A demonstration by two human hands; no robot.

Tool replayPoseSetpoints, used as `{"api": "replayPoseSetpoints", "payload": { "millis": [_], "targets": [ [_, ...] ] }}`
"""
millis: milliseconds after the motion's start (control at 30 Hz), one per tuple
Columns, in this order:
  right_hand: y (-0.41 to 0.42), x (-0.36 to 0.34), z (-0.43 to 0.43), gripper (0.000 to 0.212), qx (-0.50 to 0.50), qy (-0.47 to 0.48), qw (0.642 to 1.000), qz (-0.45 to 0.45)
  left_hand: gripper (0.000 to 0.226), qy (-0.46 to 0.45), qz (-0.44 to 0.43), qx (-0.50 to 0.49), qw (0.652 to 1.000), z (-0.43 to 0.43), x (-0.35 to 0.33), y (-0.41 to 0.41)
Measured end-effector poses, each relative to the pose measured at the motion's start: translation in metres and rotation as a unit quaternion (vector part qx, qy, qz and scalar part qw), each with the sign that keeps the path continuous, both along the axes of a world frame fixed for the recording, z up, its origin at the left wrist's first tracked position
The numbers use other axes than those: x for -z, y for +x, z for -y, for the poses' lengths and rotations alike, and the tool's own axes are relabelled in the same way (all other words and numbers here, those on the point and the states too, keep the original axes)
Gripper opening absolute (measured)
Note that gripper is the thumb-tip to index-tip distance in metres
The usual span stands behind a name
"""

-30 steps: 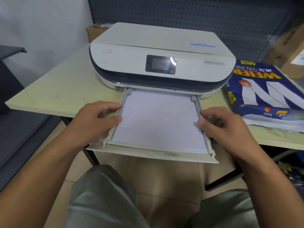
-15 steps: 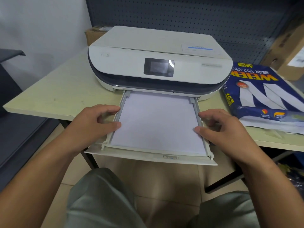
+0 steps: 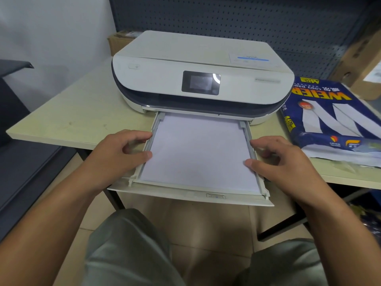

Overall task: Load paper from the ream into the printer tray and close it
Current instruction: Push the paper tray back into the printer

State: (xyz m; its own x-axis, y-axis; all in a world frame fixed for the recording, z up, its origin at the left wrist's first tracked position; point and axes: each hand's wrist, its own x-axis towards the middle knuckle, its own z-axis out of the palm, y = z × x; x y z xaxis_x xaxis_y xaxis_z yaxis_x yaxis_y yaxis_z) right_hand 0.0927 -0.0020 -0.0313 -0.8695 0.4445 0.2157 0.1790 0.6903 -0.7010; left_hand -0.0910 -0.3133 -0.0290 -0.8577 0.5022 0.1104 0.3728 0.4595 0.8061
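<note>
A white printer [image 3: 202, 65] stands on a pale table [image 3: 68, 118]. Its paper tray [image 3: 191, 193] is pulled out toward me over the table edge, and a stack of white paper [image 3: 198, 153] lies flat in it. My left hand [image 3: 117, 155] grips the tray's left rail, thumb on the paper's edge. My right hand [image 3: 286, 164] grips the right rail the same way. The opened blue ream [image 3: 334, 118] lies on the table right of the printer.
Cardboard boxes [image 3: 365, 58] stand at the back right and another cardboard box [image 3: 118, 41] sits behind the printer. A dark pegboard wall [image 3: 226, 17] is behind. A dark unit [image 3: 18, 120] stands left of the table. My knees are below the tray.
Both hands stay on the tray's side rails with thumbs on the paper. The view has shifted slightly; the tray looks about as far out as before.
</note>
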Motion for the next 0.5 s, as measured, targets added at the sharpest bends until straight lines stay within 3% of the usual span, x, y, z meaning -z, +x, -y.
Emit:
{"api": "replayPoseSetpoints", "payload": {
  "millis": [333,500],
  "targets": [
    [-0.001,0.002,0.004,0.047,0.014,0.017,1.0,0.002,0.045,-0.011,-0.008,0.002,1.0,-0.001,0.002,-0.001],
    [0.0,0.004,0.011,0.045,0.03,0.076,0.997,0.005,0.044,-0.01,-0.002,-0.001,1.0,0.0,0.002,0.001]
  ]
}}
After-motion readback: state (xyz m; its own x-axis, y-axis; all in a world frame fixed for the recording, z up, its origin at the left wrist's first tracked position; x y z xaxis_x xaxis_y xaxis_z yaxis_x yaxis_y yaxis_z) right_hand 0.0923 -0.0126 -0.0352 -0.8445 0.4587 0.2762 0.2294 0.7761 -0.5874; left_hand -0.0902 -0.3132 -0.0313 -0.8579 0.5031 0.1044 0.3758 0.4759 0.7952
